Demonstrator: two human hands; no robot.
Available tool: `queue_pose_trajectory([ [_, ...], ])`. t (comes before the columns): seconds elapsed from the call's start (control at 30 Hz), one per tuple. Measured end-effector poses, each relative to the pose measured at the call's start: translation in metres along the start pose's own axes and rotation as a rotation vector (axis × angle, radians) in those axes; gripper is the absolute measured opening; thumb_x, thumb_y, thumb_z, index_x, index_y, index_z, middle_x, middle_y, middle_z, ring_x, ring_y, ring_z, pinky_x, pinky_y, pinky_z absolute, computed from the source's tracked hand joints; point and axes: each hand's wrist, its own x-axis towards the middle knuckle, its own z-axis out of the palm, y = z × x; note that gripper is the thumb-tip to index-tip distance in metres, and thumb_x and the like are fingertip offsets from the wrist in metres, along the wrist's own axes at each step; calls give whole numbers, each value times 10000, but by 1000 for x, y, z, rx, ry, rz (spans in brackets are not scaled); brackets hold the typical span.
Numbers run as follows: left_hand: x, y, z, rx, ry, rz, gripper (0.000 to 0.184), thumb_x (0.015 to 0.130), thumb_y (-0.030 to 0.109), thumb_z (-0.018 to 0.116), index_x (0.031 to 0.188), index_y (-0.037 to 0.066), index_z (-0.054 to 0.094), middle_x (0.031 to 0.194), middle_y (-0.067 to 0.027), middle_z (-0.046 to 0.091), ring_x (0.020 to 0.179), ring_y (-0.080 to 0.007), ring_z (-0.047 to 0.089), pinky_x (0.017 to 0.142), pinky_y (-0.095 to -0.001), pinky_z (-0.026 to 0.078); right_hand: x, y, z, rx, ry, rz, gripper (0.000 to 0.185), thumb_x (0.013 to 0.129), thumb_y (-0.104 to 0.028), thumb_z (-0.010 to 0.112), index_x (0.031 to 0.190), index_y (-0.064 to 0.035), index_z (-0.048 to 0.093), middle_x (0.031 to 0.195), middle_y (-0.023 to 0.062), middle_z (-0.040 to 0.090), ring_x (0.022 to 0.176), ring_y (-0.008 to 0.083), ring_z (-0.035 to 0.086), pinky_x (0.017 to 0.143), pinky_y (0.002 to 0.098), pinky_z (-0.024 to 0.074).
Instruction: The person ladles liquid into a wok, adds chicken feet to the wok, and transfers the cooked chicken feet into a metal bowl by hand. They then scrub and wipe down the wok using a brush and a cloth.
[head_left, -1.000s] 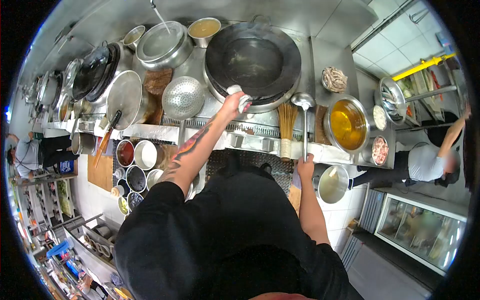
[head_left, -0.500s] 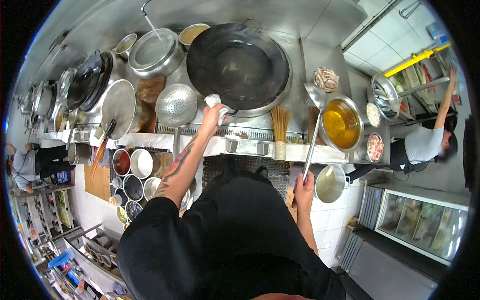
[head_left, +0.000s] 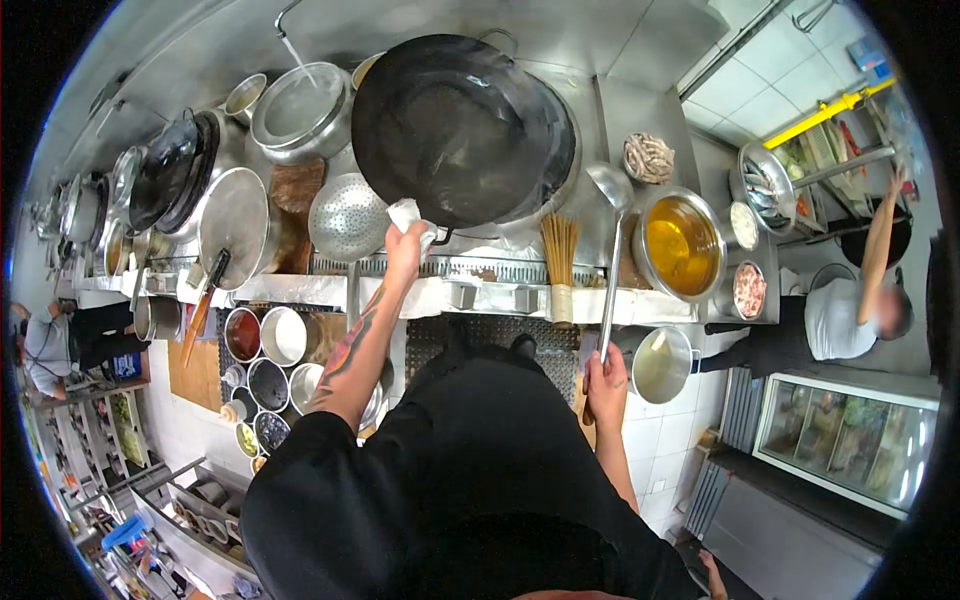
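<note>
My left hand (head_left: 403,250) is closed around the handle of a large black wok (head_left: 450,140), with a folded white cloth (head_left: 405,214) between palm and handle. The wok sits tilted and off-centre over the burner, with little visible inside. In my right hand (head_left: 606,385) is the wooden end of a long metal ladle (head_left: 613,270), its bowl resting near the counter between a bamboo brush (head_left: 559,262) and a metal pot of yellow oil (head_left: 682,245). A perforated skimmer (head_left: 346,215) lies left of the wok.
Water runs from a faucet (head_left: 284,30) into a covered pot (head_left: 296,110). Bowls of raw meat strips (head_left: 648,158) and pink meat (head_left: 749,290) stand at right. A pot of pale liquid (head_left: 661,366) is by my right hand. A co-worker (head_left: 840,315) reaches upward at right.
The wok has shifted left and up off its earlier seat, drawn along by my left hand. My right hand and the ladle have moved slightly left.
</note>
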Motion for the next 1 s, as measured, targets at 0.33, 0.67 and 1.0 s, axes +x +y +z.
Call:
queue_pose_trajectory([
  [0.33, 8, -7, -4, -28, 83, 183, 223, 843, 47, 603, 1065, 25, 603, 896, -24, 646, 748, -126, 595, 647, -288, 481, -5, -1, 2, -20, -4, 10, 301, 1024, -128, 566, 1296, -4, 534, 676, -11, 528, 496, 60, 460, 444, 240, 372],
  [0.67, 13, -24, -14, 59, 120, 298, 242, 842, 57, 623, 1075, -6, 613, 967, -48, 668, 878, -147, 608, 800, -298, 480, -7, 2, 8, 62, -47, 44, 375, 1007, -128, 612, 1344, -11, 498, 683, -35, 525, 502, 40, 456, 431, 231, 363],
  [1.0, -10, -21, 6, 260, 267, 553, 264, 827, 69, 642, 1068, -33, 610, 947, -106, 683, 851, -211, 634, 819, -349, 502, 7, 13, 0, 64, -24, 40, 355, 999, -130, 626, 1314, -2, 524, 669, -43, 522, 499, 41, 455, 432, 233, 358],
])
